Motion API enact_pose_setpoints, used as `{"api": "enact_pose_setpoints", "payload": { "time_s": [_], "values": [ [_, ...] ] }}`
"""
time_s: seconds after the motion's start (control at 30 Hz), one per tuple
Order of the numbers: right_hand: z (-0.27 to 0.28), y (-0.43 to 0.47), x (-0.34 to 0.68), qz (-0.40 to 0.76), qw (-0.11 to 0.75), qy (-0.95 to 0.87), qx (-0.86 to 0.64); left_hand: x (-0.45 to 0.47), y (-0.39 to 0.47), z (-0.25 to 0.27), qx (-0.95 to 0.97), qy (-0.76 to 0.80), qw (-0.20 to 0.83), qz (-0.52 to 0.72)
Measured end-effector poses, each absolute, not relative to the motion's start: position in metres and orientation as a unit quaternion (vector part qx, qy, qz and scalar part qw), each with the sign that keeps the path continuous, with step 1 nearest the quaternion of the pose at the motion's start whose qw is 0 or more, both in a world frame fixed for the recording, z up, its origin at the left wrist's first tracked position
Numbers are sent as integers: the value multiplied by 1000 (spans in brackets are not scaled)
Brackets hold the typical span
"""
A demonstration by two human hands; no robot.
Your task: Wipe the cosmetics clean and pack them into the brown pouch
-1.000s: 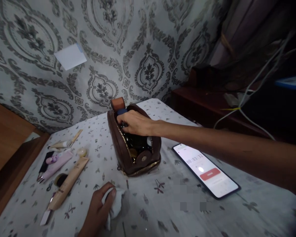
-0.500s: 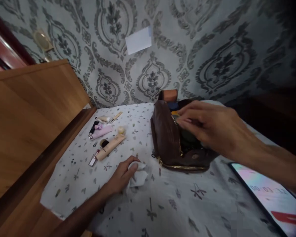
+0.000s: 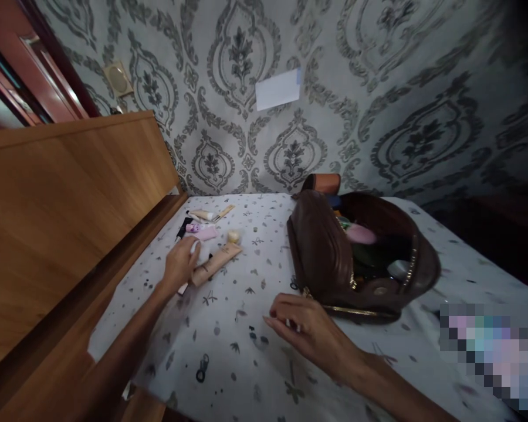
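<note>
My left hand (image 3: 180, 265) is closed on a crumpled white tissue (image 3: 199, 252), low among the cosmetics on the left. Under and beside it lie a beige squeeze tube (image 3: 217, 264), a pink tube (image 3: 207, 233) and a small round pale-yellow pot (image 3: 233, 236). My right hand (image 3: 308, 331) hovers over the cloth in front of the bag, fingers loosely curled, thumb apart, nothing visible in them. The brown leather bag (image 3: 319, 246) stands unzipped on the right. Inside it show a pink item (image 3: 361, 234) and dark things I cannot make out.
A patterned white cloth (image 3: 264, 375) covers the surface. A wooden panel (image 3: 79, 176) rises at the left, and a papered wall (image 3: 290, 152) closes the back. A pixelated phone-like shape (image 3: 501, 351) lies at the right. Further back are a cream tube (image 3: 201, 215) and a black tube (image 3: 183, 228).
My right hand has come out of the bag toward the near cloth. My left hand has carried the tissue left to the cosmetics. The bag's opening shows wider; the view has shifted.
</note>
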State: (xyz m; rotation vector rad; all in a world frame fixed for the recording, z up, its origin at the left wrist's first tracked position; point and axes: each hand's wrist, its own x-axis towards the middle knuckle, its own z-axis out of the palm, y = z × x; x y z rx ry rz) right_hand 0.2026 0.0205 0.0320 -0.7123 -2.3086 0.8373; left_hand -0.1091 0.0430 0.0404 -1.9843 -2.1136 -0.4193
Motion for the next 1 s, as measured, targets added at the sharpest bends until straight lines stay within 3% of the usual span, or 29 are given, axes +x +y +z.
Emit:
{"api": "enact_pose_setpoints", "payload": {
  "time_s": [0.37, 0.53, 0.67, 0.83, 1.0],
  "values": [
    [2, 26, 160, 638, 307, -597, -377, -164, 94, 24, -671, -737, 79, -31],
    [3, 23, 158, 689, 351, -518, -365, -161, 72, 50, -682, -725, 77, -66],
    [4, 21, 156, 730, 391, -432, -357, -129, 31, 62, -774, -615, 22, -149],
    [-1, 16, 162, 729, 419, -420, -341, -82, -14, 44, -856, -494, -35, -147],
    [-14, 6, 172, 704, 394, -462, -369, -76, -24, 28, -840, -527, -12, -129]
  ]
}}
